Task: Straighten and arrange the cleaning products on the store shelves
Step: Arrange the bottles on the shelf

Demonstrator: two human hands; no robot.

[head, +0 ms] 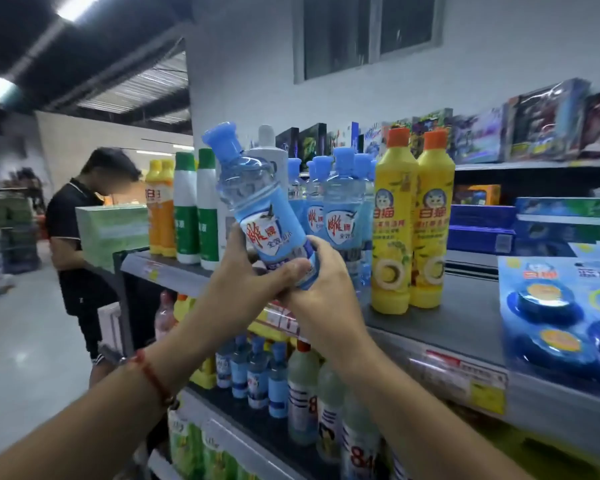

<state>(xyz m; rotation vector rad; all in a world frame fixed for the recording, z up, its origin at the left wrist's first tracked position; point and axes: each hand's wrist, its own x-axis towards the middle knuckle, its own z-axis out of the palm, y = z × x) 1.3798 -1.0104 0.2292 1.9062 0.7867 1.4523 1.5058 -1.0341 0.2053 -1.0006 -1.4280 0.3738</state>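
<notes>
A clear blue detergent bottle point(257, 202) with a blue cap and red-lettered label is held tilted to the left, above the front of the top shelf point(440, 327). My left hand point(246, 289) and my right hand point(326, 292) both grip its base. Behind it stand several matching blue bottles point(340, 216) upright on the shelf. Two yellow bottles with orange caps point(413, 223) stand to their right. Green-and-white bottles point(198, 209) and orange-yellow bottles point(160, 209) stand to the left.
A person in black point(80, 237) stands in the aisle at the left end of the shelf, by a green box point(111, 233). Blue toilet-block packs point(561, 320) lie at the right. Lower shelves hold more bottles point(291, 382). Boxed goods point(499, 136) fill the back shelf.
</notes>
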